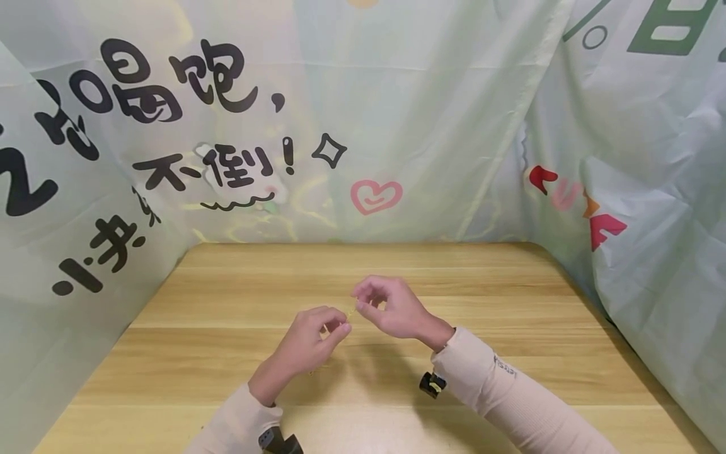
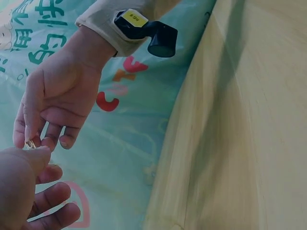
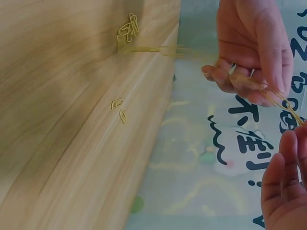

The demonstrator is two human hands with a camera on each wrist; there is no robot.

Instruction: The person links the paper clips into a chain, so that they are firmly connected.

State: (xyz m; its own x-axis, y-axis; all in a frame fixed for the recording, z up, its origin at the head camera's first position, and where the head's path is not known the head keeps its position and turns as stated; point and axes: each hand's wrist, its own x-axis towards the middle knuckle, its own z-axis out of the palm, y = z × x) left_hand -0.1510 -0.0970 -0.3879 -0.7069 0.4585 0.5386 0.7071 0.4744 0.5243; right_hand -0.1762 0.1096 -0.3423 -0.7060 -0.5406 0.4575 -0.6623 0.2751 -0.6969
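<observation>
My left hand (image 1: 309, 337) and right hand (image 1: 397, 309) are raised above the table, fingertips almost meeting. Between them is a gold paper clip (image 1: 350, 313), pinched from both sides. In the left wrist view, the right hand (image 2: 64, 96) pinches a clip (image 2: 30, 143) between thumb and finger, close to the left thumb (image 2: 38, 158). Seen from the right wrist, a blurred chain of gold clips (image 3: 160, 49) hangs from the left hand (image 3: 254, 48) toward the table. The right hand (image 3: 288, 182) is partly cut off at that view's edge.
A small pile of gold paper clips (image 3: 127, 28) lies on the wooden table (image 1: 227, 353), with two single clips (image 3: 116, 103) apart from it. Printed cloth (image 1: 437, 126) encloses the back and sides. Each wrist wears a small black camera (image 1: 433, 383).
</observation>
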